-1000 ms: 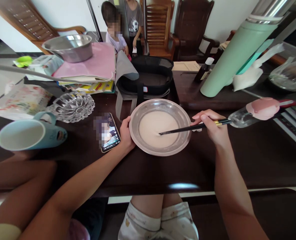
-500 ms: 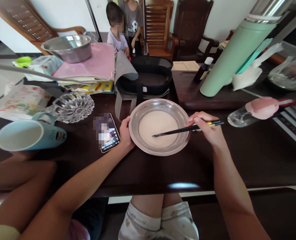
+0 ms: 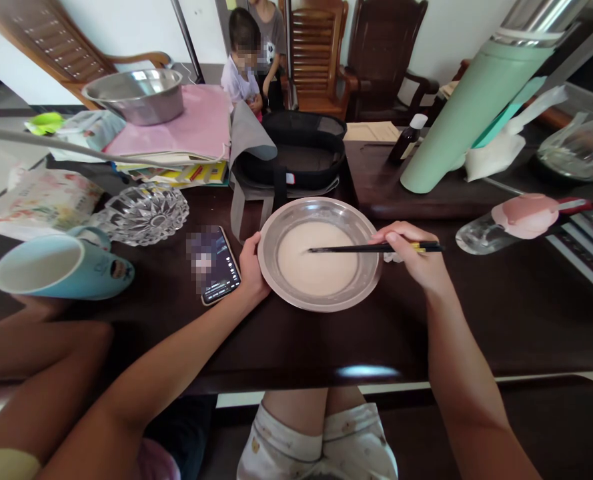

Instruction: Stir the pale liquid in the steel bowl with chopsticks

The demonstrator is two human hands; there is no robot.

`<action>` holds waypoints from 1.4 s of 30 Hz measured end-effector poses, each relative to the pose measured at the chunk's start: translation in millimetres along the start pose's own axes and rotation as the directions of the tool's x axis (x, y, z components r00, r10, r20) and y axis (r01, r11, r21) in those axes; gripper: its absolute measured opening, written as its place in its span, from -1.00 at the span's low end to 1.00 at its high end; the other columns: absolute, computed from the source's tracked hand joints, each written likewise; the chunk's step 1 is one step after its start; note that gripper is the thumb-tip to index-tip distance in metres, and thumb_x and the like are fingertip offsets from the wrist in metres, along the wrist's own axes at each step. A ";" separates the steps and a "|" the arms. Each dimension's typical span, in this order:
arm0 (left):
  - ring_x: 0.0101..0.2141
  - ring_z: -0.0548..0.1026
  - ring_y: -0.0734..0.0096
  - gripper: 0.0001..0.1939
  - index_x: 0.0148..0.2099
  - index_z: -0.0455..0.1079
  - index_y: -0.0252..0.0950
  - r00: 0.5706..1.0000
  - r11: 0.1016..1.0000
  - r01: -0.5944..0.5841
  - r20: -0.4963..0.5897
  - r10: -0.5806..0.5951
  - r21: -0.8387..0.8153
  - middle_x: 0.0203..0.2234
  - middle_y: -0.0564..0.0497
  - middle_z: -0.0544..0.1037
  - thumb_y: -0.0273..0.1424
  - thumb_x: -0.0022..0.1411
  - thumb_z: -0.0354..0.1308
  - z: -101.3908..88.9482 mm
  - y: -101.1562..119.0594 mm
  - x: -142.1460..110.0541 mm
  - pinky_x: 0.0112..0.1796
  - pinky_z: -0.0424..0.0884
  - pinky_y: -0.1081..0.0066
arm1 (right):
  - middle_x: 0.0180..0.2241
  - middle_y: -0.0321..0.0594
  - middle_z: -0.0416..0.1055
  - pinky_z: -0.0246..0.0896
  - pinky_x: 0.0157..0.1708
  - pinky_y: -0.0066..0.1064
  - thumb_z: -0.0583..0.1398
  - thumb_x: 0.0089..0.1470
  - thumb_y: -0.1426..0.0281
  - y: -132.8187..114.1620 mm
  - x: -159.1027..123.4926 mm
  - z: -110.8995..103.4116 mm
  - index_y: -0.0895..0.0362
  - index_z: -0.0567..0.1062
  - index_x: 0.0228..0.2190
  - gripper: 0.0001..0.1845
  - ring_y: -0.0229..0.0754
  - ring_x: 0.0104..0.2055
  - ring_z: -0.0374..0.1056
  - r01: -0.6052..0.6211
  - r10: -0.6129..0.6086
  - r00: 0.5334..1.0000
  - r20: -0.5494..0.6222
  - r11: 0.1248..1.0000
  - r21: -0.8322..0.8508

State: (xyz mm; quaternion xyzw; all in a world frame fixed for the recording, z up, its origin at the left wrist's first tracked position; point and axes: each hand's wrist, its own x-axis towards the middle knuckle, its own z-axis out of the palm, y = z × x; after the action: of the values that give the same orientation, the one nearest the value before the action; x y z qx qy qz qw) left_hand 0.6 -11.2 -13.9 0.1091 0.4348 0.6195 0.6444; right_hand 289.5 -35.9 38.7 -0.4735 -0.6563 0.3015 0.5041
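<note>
A shallow steel bowl of pale batter sits on the dark table in front of me. My left hand grips the bowl's left rim, thumb on the edge. My right hand is closed on a pair of black chopsticks, whose tips rest in the batter near its far side. A phone with a lit screen lies just left of my left hand.
A blue mug lies on its side at the left, by a cut-glass dish. Behind the bowl are a black bag, a green flask and a pink-capped bottle. Another person's arm rests at lower left. Two children stand at the back.
The chopstick tips have swept through the batter from the middle toward its far left side. My right hand shifted slightly left. The child at the back moved right.
</note>
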 end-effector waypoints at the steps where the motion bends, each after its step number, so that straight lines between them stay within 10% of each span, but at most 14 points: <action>1: -0.07 0.72 -0.16 -0.75 -0.36 0.53 -0.22 1.000 1.000 -0.001 0.002 0.001 0.002 -0.45 -0.05 0.69 -0.14 0.08 0.35 -0.3 -0.2 0.3 -0.06 0.67 0.10 | -0.38 -0.20 0.72 0.59 -0.34 -0.26 0.35 0.24 -0.13 0.5 -0.2 -0.9 0.00 0.71 -0.37 -0.53 -0.04 -0.31 0.69 -0.003 0.002 0.999 -0.035 1.000 -0.005; 42: -0.12 0.72 -0.11 -0.76 -0.36 0.57 -0.26 1.000 0.999 0.004 -0.002 -0.004 -0.035 -0.43 -0.08 0.70 -0.18 0.11 0.31 -2.9 -2.4 4.9 -0.10 0.68 0.14 | -0.44 -0.24 0.69 0.52 -0.41 -0.33 0.35 0.31 -0.03 4.4 -2.5 -1.0 0.01 0.73 -0.32 -0.61 -0.14 -0.43 0.62 0.031 -0.033 0.999 0.015 0.996 0.083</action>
State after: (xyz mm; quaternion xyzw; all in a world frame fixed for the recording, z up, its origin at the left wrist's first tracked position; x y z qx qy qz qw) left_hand -0.5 -8.5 -19.4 0.0962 0.4249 0.6259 0.6469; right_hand 292.0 -36.6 34.2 -0.4391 -0.6549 0.3242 0.5227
